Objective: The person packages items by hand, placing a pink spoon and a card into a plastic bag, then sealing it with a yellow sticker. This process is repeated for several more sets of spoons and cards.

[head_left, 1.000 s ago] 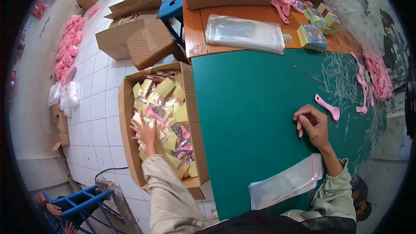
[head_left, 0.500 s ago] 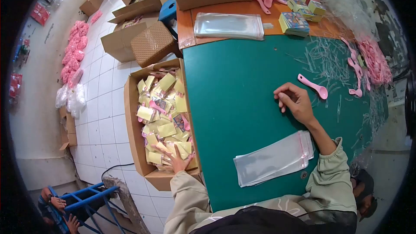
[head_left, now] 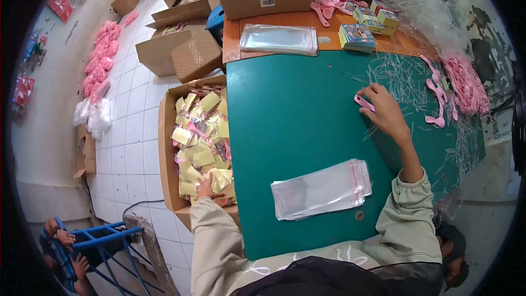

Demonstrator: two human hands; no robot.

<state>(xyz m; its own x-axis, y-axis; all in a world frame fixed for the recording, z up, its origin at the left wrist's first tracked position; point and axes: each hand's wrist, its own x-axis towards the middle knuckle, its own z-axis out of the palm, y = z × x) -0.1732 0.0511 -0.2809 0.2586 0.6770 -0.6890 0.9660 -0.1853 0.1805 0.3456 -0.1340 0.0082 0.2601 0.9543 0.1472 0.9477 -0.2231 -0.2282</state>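
Note:
My right hand point(head_left: 388, 112) is over the green tabletop with its fingers curled around a pink plastic spoon point(head_left: 364, 103). The handle end with its small hole sticks out to the left, while the bowl is hidden under the hand. Inside the cardboard box at the table's left side, my left hand point(head_left: 206, 188) rests on the packets point(head_left: 204, 158), fingers apart. These are clear bags with pale yellow cards and pink spoons. A stack of clear plastic bags point(head_left: 320, 191) lies on the table in front of me.
Behind are another stack of clear bags point(head_left: 278, 39), bundled card stacks point(head_left: 357, 37), and a cardboard box point(head_left: 267, 6). Pink spoons point(head_left: 436, 96) and clear plastic scraps point(head_left: 402, 77) lie on the right. Another person's hands point(head_left: 80, 266) are by a blue metal frame point(head_left: 107, 235).
My right hand has moved over the pink spoon and closed on it. My left hand has shifted slightly within the box of packets. The view has shifted a little.

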